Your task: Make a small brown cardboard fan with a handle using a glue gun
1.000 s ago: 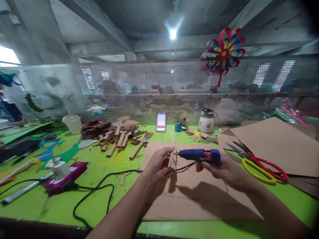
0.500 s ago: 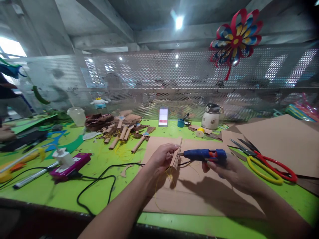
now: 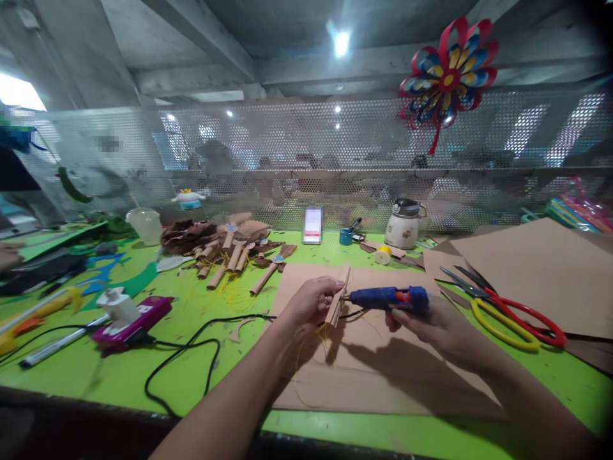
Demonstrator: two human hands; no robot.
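Observation:
My left hand (image 3: pixel 309 306) pinches a folded strip of brown cardboard (image 3: pixel 339 299) with yellow threads hanging from its lower end. My right hand (image 3: pixel 431 327) grips a blue glue gun (image 3: pixel 389 298) held level, its nozzle touching the strip's right side. Both hover over a large brown cardboard sheet (image 3: pixel 378 370) lying on the green table (image 3: pixel 143 383). The glue gun's black cord (image 3: pixel 191 348) runs left across the table.
Red and yellow scissors (image 3: pixel 507 310) lie right on more cardboard sheets. A pile of brown paper rolls (image 3: pixel 230 255), a phone (image 3: pixel 312 225), a white jar (image 3: pixel 403 225) and a small blue pot (image 3: pixel 345 237) stand behind. A magenta power strip (image 3: pixel 131 319) sits left. A mesh screen closes the back.
The glue gun's nozzle has closed in on the cardboard strip and now touches it. The camera view tilted slightly; both hands stay over the cardboard sheet.

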